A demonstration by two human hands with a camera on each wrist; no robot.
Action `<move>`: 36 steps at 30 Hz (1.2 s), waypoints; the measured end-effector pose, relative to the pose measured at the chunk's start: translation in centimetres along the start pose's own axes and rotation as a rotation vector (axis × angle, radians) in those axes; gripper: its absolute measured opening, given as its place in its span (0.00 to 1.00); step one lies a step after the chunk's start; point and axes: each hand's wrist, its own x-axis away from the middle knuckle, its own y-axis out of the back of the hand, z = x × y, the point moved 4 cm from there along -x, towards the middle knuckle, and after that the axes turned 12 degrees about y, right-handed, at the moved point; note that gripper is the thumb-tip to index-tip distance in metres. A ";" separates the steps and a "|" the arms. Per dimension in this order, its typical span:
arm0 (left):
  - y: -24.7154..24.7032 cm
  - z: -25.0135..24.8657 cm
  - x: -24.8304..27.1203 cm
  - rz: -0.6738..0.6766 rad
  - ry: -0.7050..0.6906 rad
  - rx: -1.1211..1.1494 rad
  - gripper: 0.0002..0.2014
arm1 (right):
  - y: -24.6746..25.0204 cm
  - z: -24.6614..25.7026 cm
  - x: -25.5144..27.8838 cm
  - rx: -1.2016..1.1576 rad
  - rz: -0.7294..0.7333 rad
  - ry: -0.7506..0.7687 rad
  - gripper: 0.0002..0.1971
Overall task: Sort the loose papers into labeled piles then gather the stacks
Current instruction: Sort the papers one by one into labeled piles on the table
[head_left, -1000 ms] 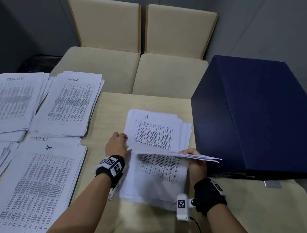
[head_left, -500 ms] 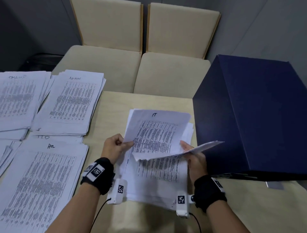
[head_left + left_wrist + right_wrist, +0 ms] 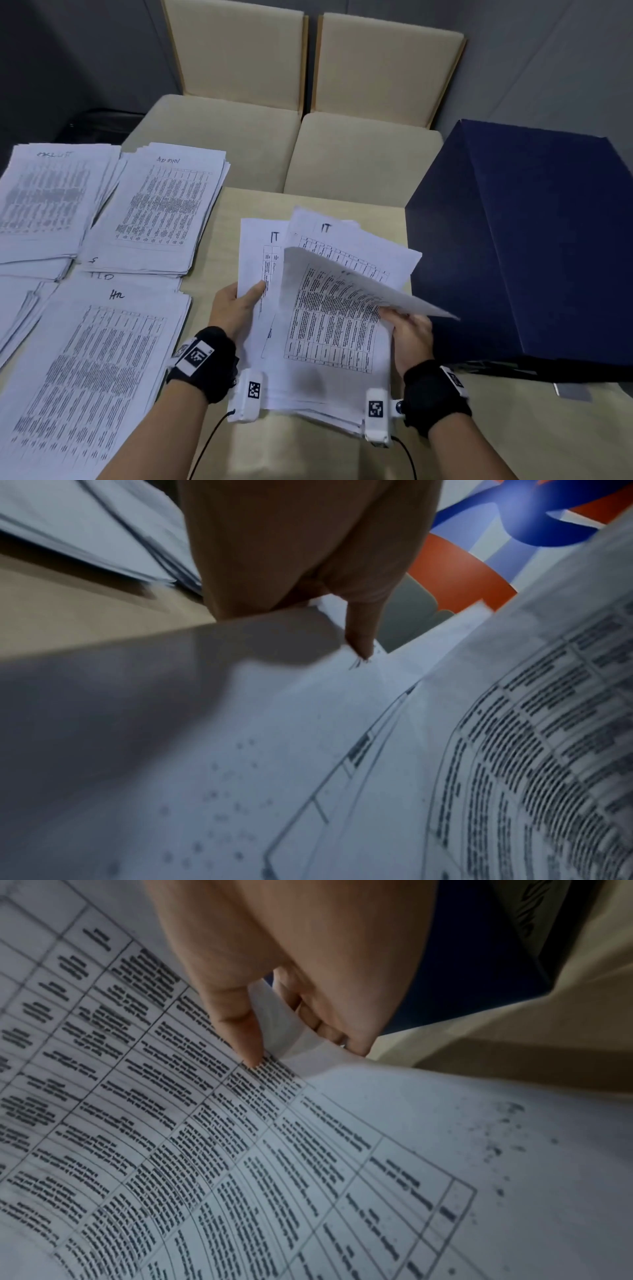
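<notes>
At far left on the pale wooden worktop (image 3: 308, 452) lies a stack of white printed sheets with an illegible handwritten heading (image 3: 44, 202), partly cut by the frame edge. Just beside it sits the white printed stack headed "ADMIN" (image 3: 161, 209), its far end overhanging the worktop edge above a beige cushioned chair seat (image 3: 212, 137). Nearer the camera lies the white printed stack headed "HR" (image 3: 89, 370), overlapping further sheets beneath it.

At centre, the left hand (image 3: 236, 305) holds a white sheet marked "IT" (image 3: 255, 260) at its left edge, thumb on top and fingers beneath; the left wrist view shows one fingertip (image 3: 359, 642) pressed on the paper. This sheet stands slightly raised and offset to the left of the white "IT" pile (image 3: 329, 342), which rests on the worktop between both wrists. The right hand (image 3: 411, 329) pinches a lifted, curling sheet (image 3: 359, 291) at the pile's right edge, thumb (image 3: 240, 1031) on the printed page below and fingers behind the raised leaf.

A second beige cushioned chair (image 3: 363, 150) stands behind the worktop. At right, a large dark navy box (image 3: 534, 246) stands on the worktop just beside the pile, close against the right hand and the lifted sheet's free corner. A small grey tab (image 3: 572, 392) lies by its near edge.
</notes>
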 end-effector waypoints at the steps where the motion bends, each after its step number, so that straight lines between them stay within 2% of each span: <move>1: 0.0 0.0 -0.1 -0.010 -0.010 0.000 0.12 | 0.1 -0.1 0.0 -0.022 -0.019 -0.023 0.06; 5: -0.3 -0.7 0.1 -0.005 -0.035 -0.007 0.12 | -0.1 0.3 0.4 -0.137 0.010 -0.066 0.17; 8: -0.2 -1.3 0.4 0.027 -0.032 -0.013 0.19 | -0.2 0.2 0.4 -0.094 -0.002 -0.067 0.15; 10: -0.1 -1.4 0.2 0.081 -0.041 -0.023 0.25 | -0.2 0.0 0.1 -0.078 -0.003 -0.085 0.17; 14: -0.5 -2.7 1.4 0.197 -0.040 -0.034 0.22 | -1.0 0.1 -0.2 -0.107 0.115 -0.145 0.20; 17: -1.4 -3.2 2.0 0.298 -0.018 -0.034 0.21 | -1.7 0.7 0.2 -0.141 0.160 -0.102 0.10; 20: -1.5 -3.3 2.0 0.243 -0.004 -0.059 0.19 | -1.3 0.7 0.3 -0.044 0.113 -0.105 0.19; 21: -1.5 -3.3 2.0 0.220 0.007 -0.042 0.20 | -1.2 0.7 0.3 -0.012 0.105 -0.082 0.18; 23: -0.9 -2.8 1.3 0.118 0.032 0.002 0.20 | -0.8 0.9 0.4 0.042 0.073 -0.069 0.07; 24: -0.5 -2.6 0.8 0.057 0.042 0.018 0.22 | -0.7 1.0 0.4 0.044 0.046 -0.083 0.06; 25: 0.0 -2.3 0.4 0.018 0.059 0.043 0.24 | -0.5 0.9 0.3 0.033 0.002 -0.113 0.11; 27: 0.2 -2.1 -0.1 0.015 0.070 0.055 0.24 | -0.7 1.1 0.4 -0.023 -0.023 -0.145 0.17; 29: -0.2 -2.5 0.1 0.071 0.070 0.072 0.19 | -0.6 0.8 0.7 -0.009 -0.013 -0.145 0.16; 31: -0.6 -2.5 0.4 0.157 0.114 0.155 0.20 | -1.0 2.0 1.5 0.034 0.046 -0.227 0.10; 32: -0.7 -2.5 0.5 0.188 0.157 0.223 0.21 | -1.4 2.5 1.7 0.047 0.087 -0.349 0.10; 34: -0.7 -2.1 0.0 0.213 0.217 0.321 0.25 | -2.3 3.4 1.3 -0.076 0.150 -0.568 0.14; 35: -0.8 -2.2 0.3 0.219 0.232 0.346 0.24 | -2.5 3.7 0.7 -0.105 0.170 -0.618 0.18; 36: -0.8 -2.3 0.6 0.207 0.236 0.365 0.19 | -2.8 3.7 -0.1 -0.092 0.225 -0.639 0.22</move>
